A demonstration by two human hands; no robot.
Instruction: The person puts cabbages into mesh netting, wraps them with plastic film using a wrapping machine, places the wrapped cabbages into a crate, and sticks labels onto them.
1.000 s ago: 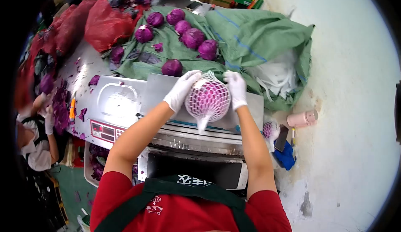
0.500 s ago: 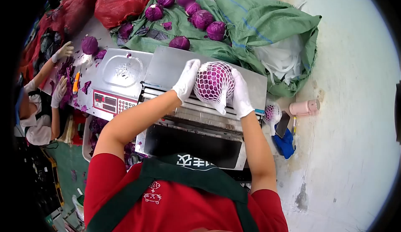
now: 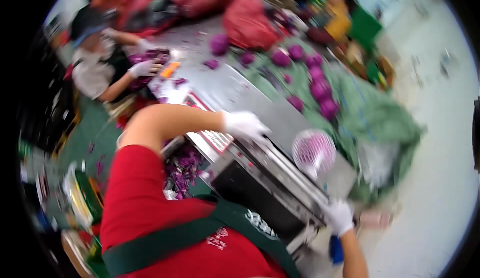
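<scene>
A purple cabbage in white foam netting (image 3: 314, 151) rests on the metal machine's top plate (image 3: 280, 123), with neither hand touching it. My left hand (image 3: 246, 127), in a white glove, is at the left end of the machine's long bar (image 3: 295, 173); its fingers are blurred. Near the bar's right end is my right hand (image 3: 338, 216), also gloved, its fingers smeared by motion. Whether either hand grips the bar cannot be made out.
Several purple cabbages (image 3: 320, 89) lie on green sacking (image 3: 362, 110). A co-worker (image 3: 97, 70) handles cabbage leaves at the left. Red bags (image 3: 248, 22) lie behind. A pink bottle (image 3: 376, 219) stands at the right, and cabbage scraps (image 3: 184, 170) lie below the scale.
Both hands have let go of the netted cabbage and moved apart to the two ends of the bar. The view has swung left and is blurred.
</scene>
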